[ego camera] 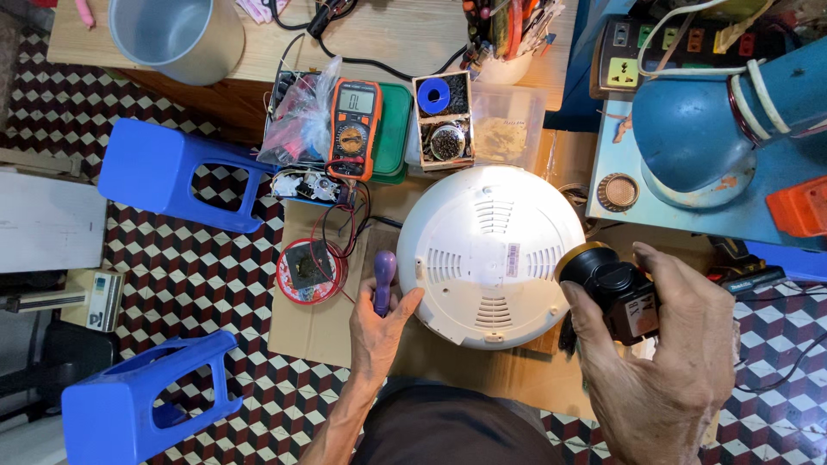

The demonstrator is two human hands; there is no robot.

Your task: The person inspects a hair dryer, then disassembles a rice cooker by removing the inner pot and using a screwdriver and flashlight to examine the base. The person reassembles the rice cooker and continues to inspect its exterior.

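White round appliance base [491,254], upside down w/ vent slots showing, sits on brown cardboard [323,323] at centre of head view; all places below rel. to it.

Left hand [379,323] comes up from bottom edge, forearm angled slightly right, palm down. Thumb tip rests on the base's lower-left rim; other fingers curl round a purple-handled screwdriver [383,280] just left of the base, handle pointing up.

Right hand [668,362] is at lower right of the base, back of hand to the camera, wrist low in frame. Fingers & thumb wrap a black torch w/ gold rim [607,284], lens end turned toward the base and just off its right rim; base top is brightly lit.

Left of the base: red round tin [308,271] w/ red wires, touching the cardboard. Upper left: orange multimeter [355,129] beside a green tray [394,129]. Above: small box w/ blue spool [443,120]. Far left: two blue plastic stools [172,176] lying on chequered floor. Upper right: blue desk lamp [706,129], well apart from the base.
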